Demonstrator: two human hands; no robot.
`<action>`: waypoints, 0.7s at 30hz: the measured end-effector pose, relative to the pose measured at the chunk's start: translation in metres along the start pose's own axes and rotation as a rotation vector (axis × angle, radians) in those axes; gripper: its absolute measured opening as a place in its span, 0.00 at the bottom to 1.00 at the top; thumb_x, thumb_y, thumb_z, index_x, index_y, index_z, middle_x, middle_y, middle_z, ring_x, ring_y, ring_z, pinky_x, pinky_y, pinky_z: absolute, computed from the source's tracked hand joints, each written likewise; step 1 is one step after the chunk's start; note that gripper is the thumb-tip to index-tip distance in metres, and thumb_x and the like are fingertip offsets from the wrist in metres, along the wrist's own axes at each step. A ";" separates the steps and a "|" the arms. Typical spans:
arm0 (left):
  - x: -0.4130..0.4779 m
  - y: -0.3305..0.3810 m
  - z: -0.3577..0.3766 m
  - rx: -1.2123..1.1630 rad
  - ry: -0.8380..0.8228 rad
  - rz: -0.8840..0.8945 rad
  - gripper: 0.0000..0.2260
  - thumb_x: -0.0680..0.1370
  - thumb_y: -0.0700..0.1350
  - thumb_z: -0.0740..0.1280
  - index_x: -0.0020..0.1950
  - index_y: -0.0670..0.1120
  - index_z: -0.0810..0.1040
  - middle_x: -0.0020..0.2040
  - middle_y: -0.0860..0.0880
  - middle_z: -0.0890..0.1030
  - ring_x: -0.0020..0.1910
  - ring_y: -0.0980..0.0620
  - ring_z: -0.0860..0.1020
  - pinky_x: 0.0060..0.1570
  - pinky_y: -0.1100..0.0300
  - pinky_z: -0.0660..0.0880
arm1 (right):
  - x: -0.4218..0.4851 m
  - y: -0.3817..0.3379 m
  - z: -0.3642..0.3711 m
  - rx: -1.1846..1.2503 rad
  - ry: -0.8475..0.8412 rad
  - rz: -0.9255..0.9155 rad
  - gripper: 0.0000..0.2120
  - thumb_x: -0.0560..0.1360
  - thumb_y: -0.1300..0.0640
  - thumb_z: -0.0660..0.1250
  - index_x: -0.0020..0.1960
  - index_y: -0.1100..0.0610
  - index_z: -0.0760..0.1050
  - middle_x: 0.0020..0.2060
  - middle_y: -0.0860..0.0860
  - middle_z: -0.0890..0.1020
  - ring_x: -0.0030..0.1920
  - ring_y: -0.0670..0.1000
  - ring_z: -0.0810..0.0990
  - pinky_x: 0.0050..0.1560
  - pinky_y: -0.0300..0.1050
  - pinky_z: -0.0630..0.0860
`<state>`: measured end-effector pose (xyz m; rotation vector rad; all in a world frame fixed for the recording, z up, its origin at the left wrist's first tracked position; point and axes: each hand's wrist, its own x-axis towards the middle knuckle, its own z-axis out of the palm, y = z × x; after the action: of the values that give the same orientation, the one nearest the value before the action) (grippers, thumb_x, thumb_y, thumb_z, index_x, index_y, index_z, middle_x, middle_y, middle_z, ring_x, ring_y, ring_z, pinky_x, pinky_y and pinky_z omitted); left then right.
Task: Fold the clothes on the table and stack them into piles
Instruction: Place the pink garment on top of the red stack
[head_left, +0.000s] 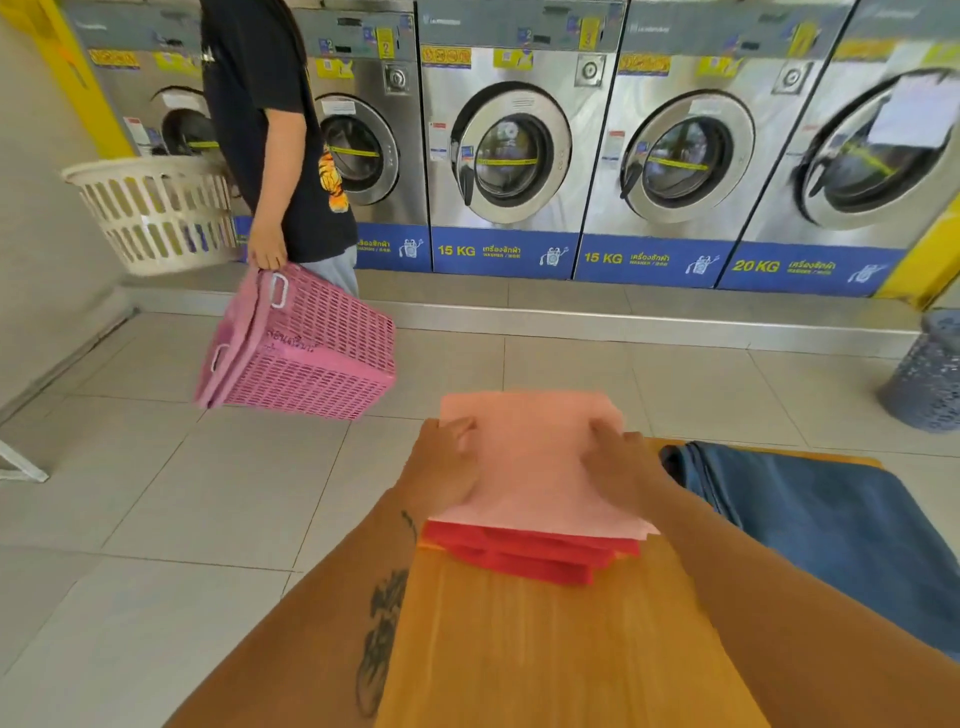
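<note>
A folded pink garment lies on top of a pile of folded red clothes at the far left end of the orange table. My left hand grips the pink garment's left edge. On its right edge rests my right hand, fingers curled over the cloth. A blue denim garment lies spread on the table to the right of the pile, apart from it.
A person in a black shirt stands at the back left, holding pink baskets low over the tiled floor. A white basket is behind them. Washing machines line the far wall. A grey bin stands at right.
</note>
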<state>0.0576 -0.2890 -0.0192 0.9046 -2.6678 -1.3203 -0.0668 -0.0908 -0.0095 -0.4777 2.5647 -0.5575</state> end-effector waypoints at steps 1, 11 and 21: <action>0.002 -0.006 0.005 0.028 0.003 0.005 0.24 0.80 0.40 0.57 0.77 0.52 0.64 0.73 0.46 0.61 0.54 0.48 0.74 0.41 0.65 0.72 | -0.002 0.001 0.009 -0.039 0.006 -0.018 0.28 0.82 0.47 0.51 0.80 0.49 0.50 0.76 0.61 0.58 0.71 0.65 0.65 0.68 0.59 0.66; 0.004 0.009 0.016 0.475 0.228 0.099 0.20 0.76 0.43 0.60 0.67 0.54 0.69 0.78 0.44 0.45 0.75 0.40 0.52 0.71 0.42 0.58 | -0.001 -0.028 0.009 -0.413 0.234 -0.077 0.26 0.76 0.50 0.56 0.73 0.51 0.60 0.76 0.57 0.52 0.75 0.63 0.55 0.70 0.66 0.62; 0.038 -0.019 0.046 0.373 0.025 0.248 0.27 0.79 0.57 0.42 0.80 0.58 0.50 0.81 0.54 0.49 0.80 0.51 0.47 0.76 0.44 0.50 | 0.023 -0.011 0.035 -0.227 0.097 -0.209 0.32 0.79 0.38 0.51 0.79 0.41 0.44 0.81 0.48 0.45 0.80 0.57 0.42 0.75 0.65 0.53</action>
<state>0.0227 -0.2842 -0.0715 0.5756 -2.9399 -0.7726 -0.0655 -0.1200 -0.0414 -0.8230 2.7027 -0.3686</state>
